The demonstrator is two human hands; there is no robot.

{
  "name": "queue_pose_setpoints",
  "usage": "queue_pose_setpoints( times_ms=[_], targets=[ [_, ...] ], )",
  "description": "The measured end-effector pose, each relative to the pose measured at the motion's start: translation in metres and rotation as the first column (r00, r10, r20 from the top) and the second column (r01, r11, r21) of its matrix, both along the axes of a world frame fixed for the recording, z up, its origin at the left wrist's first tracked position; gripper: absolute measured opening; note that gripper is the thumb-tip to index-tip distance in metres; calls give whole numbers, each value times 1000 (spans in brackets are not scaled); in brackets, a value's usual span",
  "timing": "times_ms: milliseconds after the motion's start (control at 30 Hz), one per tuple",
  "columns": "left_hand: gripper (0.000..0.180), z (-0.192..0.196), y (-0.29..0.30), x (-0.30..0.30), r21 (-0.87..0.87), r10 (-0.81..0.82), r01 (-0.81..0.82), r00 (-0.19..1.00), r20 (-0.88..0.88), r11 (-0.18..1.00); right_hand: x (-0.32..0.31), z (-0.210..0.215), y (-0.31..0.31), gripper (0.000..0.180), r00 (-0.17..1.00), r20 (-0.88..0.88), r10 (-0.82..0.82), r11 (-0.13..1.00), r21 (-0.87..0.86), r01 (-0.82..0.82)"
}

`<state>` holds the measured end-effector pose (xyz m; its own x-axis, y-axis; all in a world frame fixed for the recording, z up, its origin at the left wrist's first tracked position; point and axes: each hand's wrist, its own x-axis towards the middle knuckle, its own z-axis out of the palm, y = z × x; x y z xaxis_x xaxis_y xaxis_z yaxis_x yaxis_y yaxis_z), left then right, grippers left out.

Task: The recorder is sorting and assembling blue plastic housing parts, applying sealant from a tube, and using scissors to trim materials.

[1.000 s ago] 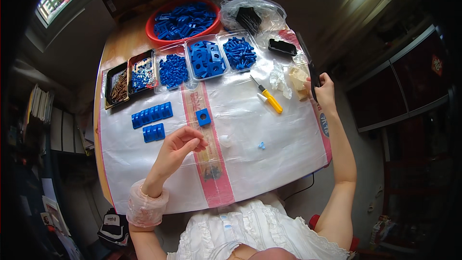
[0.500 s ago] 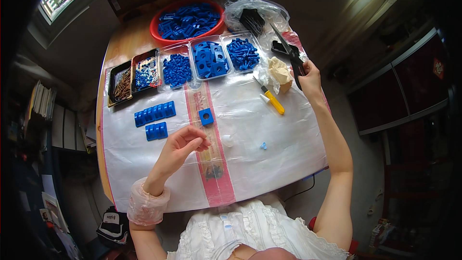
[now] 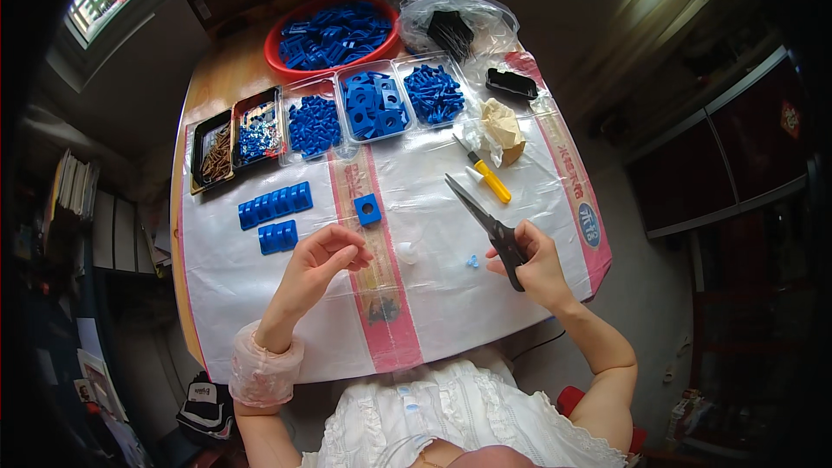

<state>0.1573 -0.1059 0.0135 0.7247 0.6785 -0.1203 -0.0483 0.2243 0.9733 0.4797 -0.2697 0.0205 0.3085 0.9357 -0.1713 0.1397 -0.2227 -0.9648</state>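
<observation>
Black-handled scissors (image 3: 497, 230) held over the right half of the table, blades angled away and to the left. Right hand (image 3: 543, 270) clamped on the handles. Just left of that hand, a small pale-blue piece (image 3: 472, 261) on the white plastic sheet (image 3: 459, 316).

Left hand (image 3: 321, 269) over the sheet's pink-edged band, fingers loosely bent, thumb apart from the forefinger. Just beyond its fingertips, a blue square block (image 3: 367, 217) with a round hole; to its right, a small whitish piece (image 3: 406, 252).

Past the scissors' tips: yellow-handled tool (image 3: 493, 185) with a thin dark shaft, a white cap (image 3: 474, 174) beside it, then crumpled tan paper (image 3: 501, 122) near a small black tray (image 3: 511, 84).

Left of the block, two rows of ridged blue parts, the longer (image 3: 275, 205) beyond the shorter (image 3: 277, 238). Farther back, a line of trays: brown screws (image 3: 217, 156), small shiny hardware (image 3: 257, 139), then three lots of blue parts. Behind them a red basin (image 3: 272, 57), heaped with blue pieces, and a clear plastic bag (image 3: 491, 17).
</observation>
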Motion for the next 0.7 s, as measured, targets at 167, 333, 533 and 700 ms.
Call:
queue_pose_setpoints(
  times_ms=[167, 333, 533, 700],
  targets=[
    [13, 0, 1, -1, 0, 6, -6, 1000, -9, 1000, -5, -30, 2, 41, 996, 89, -16, 1000, 7, 16],
    [14, 1, 1, -2, 2, 19, -19, 1000, -14, 1000, -9, -29, 12, 39, 974, 228, 15, 999, -49, -4],
    [13, 1, 1, -2, -2, 22, -22, 1000, -14, 1000, 2, -29, 13, 35, 993, 116, 1, 999, -34, 3],
    [13, 3, 0, -4, 14, 27, -26, 999, -18, 1000, 40, 9, 30, 34, 986, 66, -152, 987, 62, 148]
  ],
)
